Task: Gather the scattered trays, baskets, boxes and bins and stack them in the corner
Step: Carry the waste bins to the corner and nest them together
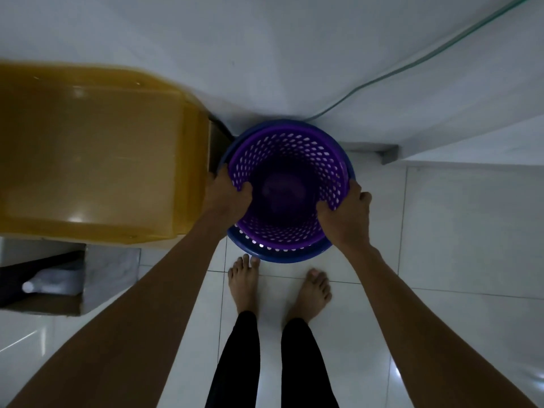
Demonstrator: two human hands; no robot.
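A round purple perforated basket (287,160) sits nested inside a wider dark blue bin (279,253) on the floor, in the corner where two white walls meet. My left hand (228,191) grips the purple basket's left rim, thumb inside and fingers outside. On the right rim, my right hand (346,213) holds the same basket with the thumb over the edge. The basket is empty; its dark bottom shows through the middle.
A large yellow-brown plastic container (97,154) stands close on the left, touching the bin's side. Below it lies an open box (53,278) with a white item. A green cable (412,58) runs along the right wall. My bare feet (279,287) stand on white tiles.
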